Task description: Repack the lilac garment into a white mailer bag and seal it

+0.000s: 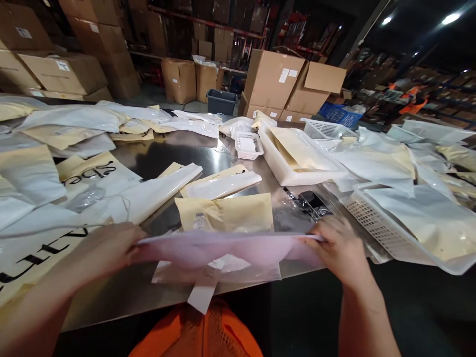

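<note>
A: What is seen, from the largest down?

B: A metal tabletop, much of it hidden under packets; its left end is cut off by the picture's edge. Behind it, cardboard boxes are stacked, their printed labels too small to be read.

A: And on the right?

B: A white perforated basket, cut off at the picture's edge. Its floor is covered by the pale packet laid in it.

A: Can the lettered mailer at the left be read?

B: Only in part: its print is cut off, and one stretch is hidden behind the left forearm.

A: Where is the pink piece?

B: It is held stretched above the near edge of the tabletop, in front of a cream mailer whose lower part is hidden by it. It is blurred, and what it is cannot be told.

A: How are the hands set?

B: One end is pinched by the left hand, the other by the right hand; some fingertips are hidden.

A: Anything smaller?

B: A black item in clear wrap, its shape obscured by glare, and a white tag hanging below the pink piece, its print not made out.
</note>
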Demonstrator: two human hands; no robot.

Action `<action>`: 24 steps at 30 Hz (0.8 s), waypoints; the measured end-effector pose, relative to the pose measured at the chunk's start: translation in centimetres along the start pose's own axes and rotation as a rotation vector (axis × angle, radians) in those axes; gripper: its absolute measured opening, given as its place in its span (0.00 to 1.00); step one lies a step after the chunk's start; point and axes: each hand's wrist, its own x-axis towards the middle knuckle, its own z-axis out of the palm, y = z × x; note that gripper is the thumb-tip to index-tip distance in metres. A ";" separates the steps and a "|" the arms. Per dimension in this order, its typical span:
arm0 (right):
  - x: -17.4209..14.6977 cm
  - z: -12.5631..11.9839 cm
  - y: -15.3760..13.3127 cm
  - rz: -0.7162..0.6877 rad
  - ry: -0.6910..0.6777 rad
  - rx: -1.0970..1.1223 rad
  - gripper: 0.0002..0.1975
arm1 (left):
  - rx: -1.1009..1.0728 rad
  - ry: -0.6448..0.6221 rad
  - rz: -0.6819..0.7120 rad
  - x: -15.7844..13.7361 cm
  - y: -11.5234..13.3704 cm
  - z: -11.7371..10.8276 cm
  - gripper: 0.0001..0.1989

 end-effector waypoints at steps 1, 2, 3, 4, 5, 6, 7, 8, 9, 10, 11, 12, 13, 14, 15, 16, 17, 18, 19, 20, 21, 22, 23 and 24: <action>0.4 -0.6 0.3 -0.005 0.078 -0.083 0.14 | 0.054 0.112 -0.049 -0.2 0.0 -1.0 0.10; 0.7 -1.1 0.5 -0.006 0.175 -0.162 0.11 | 0.119 0.258 -0.107 -0.3 0.2 -1.9 0.12; 0.9 -1.4 0.6 0.000 0.278 -0.230 0.07 | 0.181 0.413 -0.170 -0.5 0.5 -2.7 0.14; 0.9 -1.6 0.7 0.007 0.377 -0.283 0.04 | 0.219 0.570 -0.234 -0.6 0.9 -3.1 0.15; 0.8 -1.6 0.6 0.012 0.466 -0.321 0.05 | 0.240 0.688 -0.283 -0.6 1.2 -3.3 0.16; 0.4 -1.4 0.6 0.014 0.526 -0.348 0.07 | 0.256 0.750 -0.320 -0.6 1.5 -3.1 0.17; -0.3 -0.9 0.5 0.024 0.550 -0.368 0.09 | 0.266 0.754 -0.354 -0.6 1.6 -2.5 0.17; -1.3 -0.1 0.4 0.048 0.537 -0.385 0.10 | 0.274 0.709 -0.381 -0.5 1.6 -1.6 0.16; -2.6 0.8 0.3 0.090 0.499 -0.396 0.10 | 0.281 0.638 -0.400 -0.4 1.5 -0.4 0.16; -4.1 2.0 0.2 0.142 0.431 -0.397 0.10 | 0.286 0.565 -0.418 -0.3 1.3 1.0 0.15; -5.9 3.2 0.0 0.202 0.348 -0.387 0.10 | 0.287 0.486 -0.427 -0.3 1.0 2.5 0.16; -7.7 4.5 -0.2 0.265 0.248 -0.350 0.09 | 0.282 0.415 -0.430 -0.4 0.6 4.0 0.17; -9.6 5.6 -0.5 0.318 0.156 -0.310 0.08 | 0.268 0.361 -0.431 -0.5 0.3 5.5 0.18; -11.3 6.7 -0.8 0.374 0.088 -0.288 0.09 | 0.241 0.308 -0.419 -0.8 0.0 6.7 0.18; -12.9 7.6 -1.2 0.428 0.052 -0.273 0.09 | 0.205 0.274 -0.412 -1.0 -0.3 7.7 0.18; -14.3 8.2 -1.6 0.479 0.047 -0.272 0.09 | 0.161 0.260 -0.413 -1.2 -0.5 8.4 0.17; -15.4 8.6 -2.0 0.539 0.069 -0.282 0.09 | 0.110 0.269 -0.417 -1.5 -0.7 8.9 0.17; -16.2 8.9 -2.4 0.614 0.108 -0.295 0.09 | 0.055 0.293 -0.423 -1.6 -0.9 9.1 0.16; -16.8 8.9 -2.7 0.699 0.146 -0.306 0.09 | -0.003 0.323 -0.432 -1.7 -1.0 9.2 0.15; -17.1 8.9 -2.9 0.791 0.183 -0.313 0.09 | -0.069 0.339 -0.433 -1.7 -1.1 9.2 0.14; -17.1 8.7 -3.1 0.890 0.214 -0.314 0.08 | -0.137 0.342 -0.436 -1.7 -1.3 9.0 0.14; -17.0 8.5 -3.2 0.989 0.242 -0.312 0.08 | -0.200 0.323 -0.440 -1.6 -1.4 8.8 0.14; -16.8 8.2 -3.3 1.084 0.264 -0.296 0.07 | -0.252 0.302 -0.454 -1.6 -1.6 8.6 0.13; -16.5 8.0 -3.3 1.177 0.282 -0.267 0.07 | -0.306 0.287 -0.468 -1.5 -1.9 8.3 0.12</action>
